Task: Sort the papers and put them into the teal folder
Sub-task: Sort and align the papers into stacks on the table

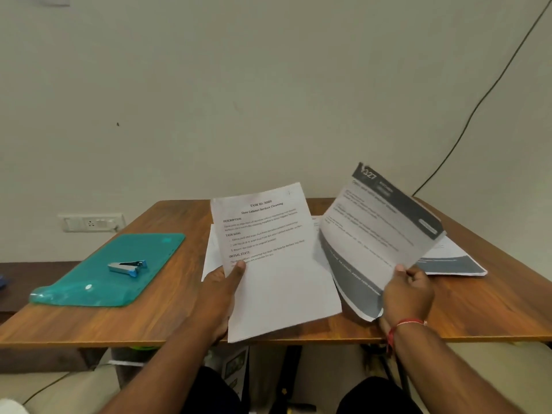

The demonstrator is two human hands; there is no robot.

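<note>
My left hand (222, 289) grips a white sheet of typed text (274, 264) by its left edge, thumb on top, lifted over the table. A grey-banded printed sheet (373, 234) is raised and curled in my right hand (407, 294), held at its lower right edge. More papers lie flat on the table: white ones (210, 252) under the left sheet and a grey-banded one (454, 259) at the right. The teal folder (113, 270) lies closed on the table's left side, apart from both hands.
A small silver and blue staple remover (128, 267) rests on top of the folder. The wooden table (493, 300) stands against a pale wall with a socket plate (91, 223) at the left and a black cable (478, 106) at the right. My knees show below the front edge.
</note>
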